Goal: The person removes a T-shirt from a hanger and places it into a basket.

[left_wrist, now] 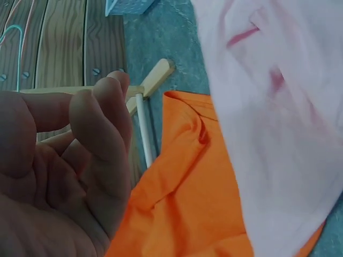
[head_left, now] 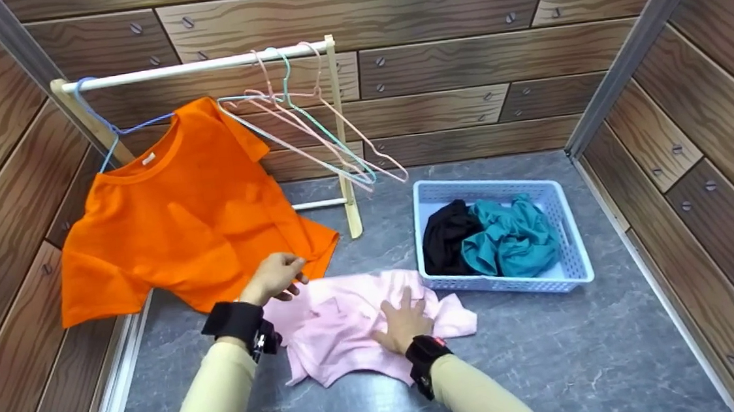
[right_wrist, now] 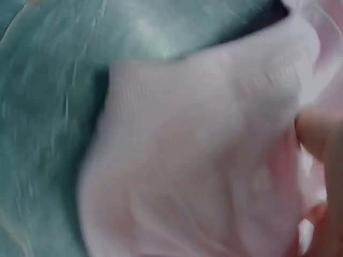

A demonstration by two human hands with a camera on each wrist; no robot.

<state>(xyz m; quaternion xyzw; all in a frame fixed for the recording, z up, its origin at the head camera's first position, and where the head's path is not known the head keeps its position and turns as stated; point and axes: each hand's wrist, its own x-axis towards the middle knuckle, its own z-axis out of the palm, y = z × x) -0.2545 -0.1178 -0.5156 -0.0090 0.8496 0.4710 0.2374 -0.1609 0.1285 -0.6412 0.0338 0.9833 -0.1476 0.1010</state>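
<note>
A pink garment (head_left: 344, 326) lies rumpled on the grey floor in the head view. My right hand (head_left: 406, 324) rests on it with fingers spread; in the right wrist view, fingers (right_wrist: 316, 134) show at the edge of the blurred pink cloth. Over the garment's left end is my left hand (head_left: 275, 275), its fingers loosely bent and nothing between them. Just behind that hand, an orange T-shirt (head_left: 178, 221) hangs by one shoulder from a blue hanger (head_left: 94, 109). The left wrist view has the left hand (left_wrist: 69, 166) beside the orange and pink cloth.
A wooden rack with a white rail (head_left: 199, 67) stands at the back left, bearing several bare hangers (head_left: 308, 122) in pink and green. To the right, a light-blue basket (head_left: 511, 284) holds black cloth (head_left: 448, 239) and teal cloth (head_left: 513, 237). Wood-patterned walls (head_left: 443, 10) enclose the floor.
</note>
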